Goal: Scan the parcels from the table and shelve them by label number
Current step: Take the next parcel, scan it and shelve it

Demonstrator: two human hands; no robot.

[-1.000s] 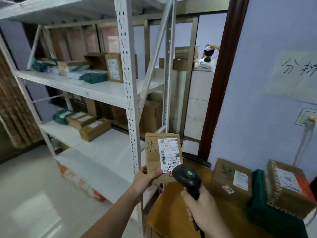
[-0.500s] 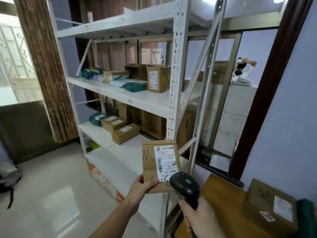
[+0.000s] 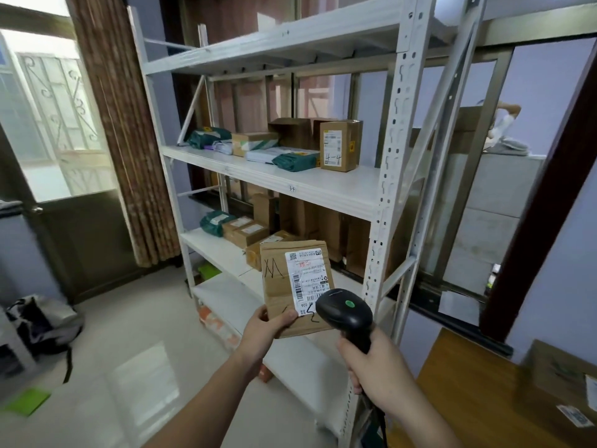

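Observation:
My left hand (image 3: 265, 328) grips the lower left corner of a flat brown cardboard parcel (image 3: 277, 286), held upright with its white shipping label facing me and black marker scrawls on it. My right hand (image 3: 371, 367) is closed around the handle of a black barcode scanner (image 3: 344, 313) with a green dot on top; its head overlaps the parcel's lower right corner. Behind them stands a white metal shelf rack (image 3: 323, 185) with parcels on its middle and lower boards. A box marked 4-4 (image 3: 339, 145) stands on the middle board.
A wooden table (image 3: 478, 392) sits at the lower right with a brown box (image 3: 565, 379) on it. The rack's upright post (image 3: 387, 189) is just right of the parcel. A bag (image 3: 42, 321) lies on the tiled floor at left, by a door.
My view has swung left, away from the table toward the rack. The parcel and scanner stay in my hands in the same pose.

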